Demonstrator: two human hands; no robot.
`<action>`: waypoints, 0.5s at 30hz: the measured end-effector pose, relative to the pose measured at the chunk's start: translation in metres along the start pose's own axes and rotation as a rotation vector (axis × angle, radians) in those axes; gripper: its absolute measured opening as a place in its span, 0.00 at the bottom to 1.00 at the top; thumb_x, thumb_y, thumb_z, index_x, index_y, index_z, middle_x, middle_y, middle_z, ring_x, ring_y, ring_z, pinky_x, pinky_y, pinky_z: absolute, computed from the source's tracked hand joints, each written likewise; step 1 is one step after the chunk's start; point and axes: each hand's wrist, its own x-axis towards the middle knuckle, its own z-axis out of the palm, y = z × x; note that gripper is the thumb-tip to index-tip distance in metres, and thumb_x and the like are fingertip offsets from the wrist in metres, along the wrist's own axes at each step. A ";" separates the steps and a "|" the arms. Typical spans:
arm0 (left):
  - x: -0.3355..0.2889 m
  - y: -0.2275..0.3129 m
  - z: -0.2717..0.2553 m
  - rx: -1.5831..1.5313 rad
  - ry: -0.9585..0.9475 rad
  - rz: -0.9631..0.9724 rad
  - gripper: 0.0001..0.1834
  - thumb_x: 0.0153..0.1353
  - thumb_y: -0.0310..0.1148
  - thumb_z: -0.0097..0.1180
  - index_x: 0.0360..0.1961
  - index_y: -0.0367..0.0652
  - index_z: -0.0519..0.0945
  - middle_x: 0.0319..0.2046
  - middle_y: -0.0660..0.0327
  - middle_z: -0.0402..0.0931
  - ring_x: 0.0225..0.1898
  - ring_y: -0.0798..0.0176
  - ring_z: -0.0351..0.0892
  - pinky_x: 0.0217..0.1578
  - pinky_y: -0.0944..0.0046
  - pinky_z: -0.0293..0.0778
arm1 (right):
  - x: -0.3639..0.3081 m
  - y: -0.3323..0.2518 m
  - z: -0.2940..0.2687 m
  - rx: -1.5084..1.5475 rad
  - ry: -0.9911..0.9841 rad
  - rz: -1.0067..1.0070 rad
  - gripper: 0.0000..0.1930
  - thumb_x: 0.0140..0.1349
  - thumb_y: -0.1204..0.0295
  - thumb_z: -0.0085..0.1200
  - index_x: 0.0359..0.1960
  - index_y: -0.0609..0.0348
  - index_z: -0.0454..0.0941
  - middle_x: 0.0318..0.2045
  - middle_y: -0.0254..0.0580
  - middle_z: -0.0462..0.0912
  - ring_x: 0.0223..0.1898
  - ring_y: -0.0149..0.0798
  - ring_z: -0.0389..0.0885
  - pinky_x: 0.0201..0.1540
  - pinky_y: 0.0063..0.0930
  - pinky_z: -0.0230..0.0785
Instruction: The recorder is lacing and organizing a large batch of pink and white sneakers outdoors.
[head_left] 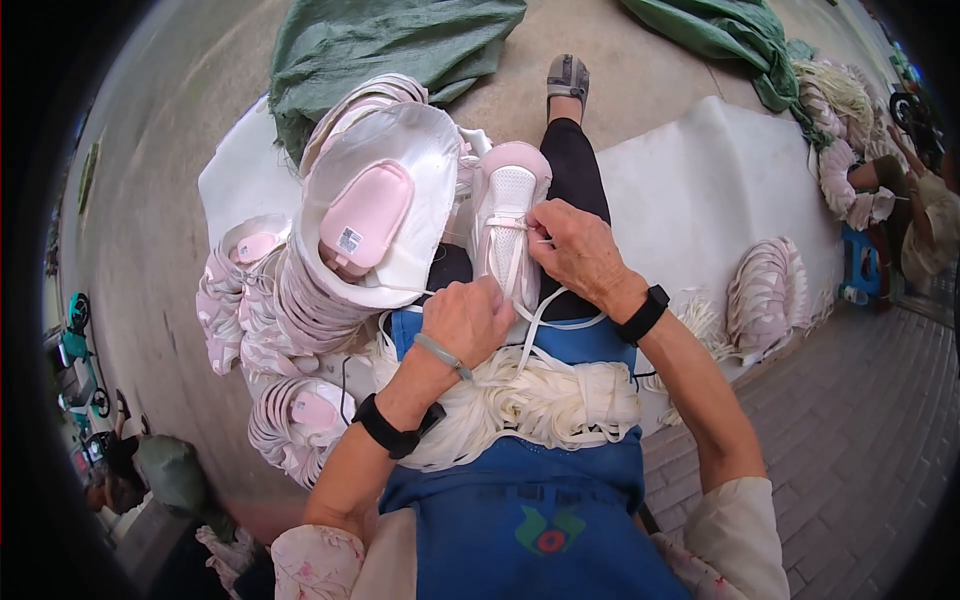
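A pink and white shoe upper [514,180] lies on my lap, its toe pointing away from me. A cream shoelace [507,222] crosses its front and runs loosely down toward the lap. My right hand [580,250] pinches the lace at the upper's right eyelet edge. At the near end of the upper, my left hand [465,318] is closed, with a lace strand coming out on its left side; its fingertips are partly hidden. A thick bundle of cream laces [520,405] rests across my blue apron [520,510].
Nested stacks of pink and white uppers [330,290] stand at my left on a white sheet [690,190]. Another stack [768,295] lies at right. Green sacks [390,60] are at the far side. A person [930,220] sits at far right beside a blue stool [860,258].
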 end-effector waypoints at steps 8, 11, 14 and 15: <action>0.001 0.004 -0.002 0.017 -0.039 -0.011 0.17 0.54 0.44 0.58 0.20 0.41 0.77 0.16 0.52 0.76 0.21 0.46 0.77 0.25 0.54 0.72 | 0.004 0.008 0.005 -0.005 0.025 -0.040 0.07 0.51 0.73 0.53 0.32 0.58 0.72 0.30 0.45 0.76 0.30 0.51 0.79 0.32 0.41 0.73; 0.004 0.003 0.001 -0.011 -0.019 0.001 0.17 0.55 0.43 0.58 0.19 0.41 0.76 0.15 0.52 0.75 0.21 0.47 0.77 0.24 0.53 0.72 | 0.005 0.007 0.007 -0.061 0.023 -0.015 0.07 0.52 0.75 0.53 0.32 0.59 0.70 0.29 0.44 0.75 0.30 0.50 0.77 0.32 0.38 0.70; 0.005 0.003 0.000 -0.034 -0.029 -0.015 0.16 0.55 0.42 0.58 0.19 0.40 0.75 0.15 0.52 0.75 0.20 0.46 0.77 0.24 0.53 0.71 | 0.012 0.003 -0.003 -0.129 0.034 -0.024 0.06 0.52 0.75 0.52 0.32 0.59 0.70 0.29 0.45 0.74 0.29 0.51 0.77 0.33 0.39 0.70; 0.006 0.004 0.002 -0.031 -0.039 -0.020 0.16 0.55 0.42 0.58 0.19 0.40 0.75 0.15 0.52 0.75 0.20 0.46 0.77 0.24 0.53 0.71 | 0.013 0.002 -0.006 -0.158 0.013 -0.024 0.06 0.52 0.75 0.52 0.32 0.59 0.70 0.29 0.45 0.74 0.29 0.51 0.77 0.33 0.39 0.70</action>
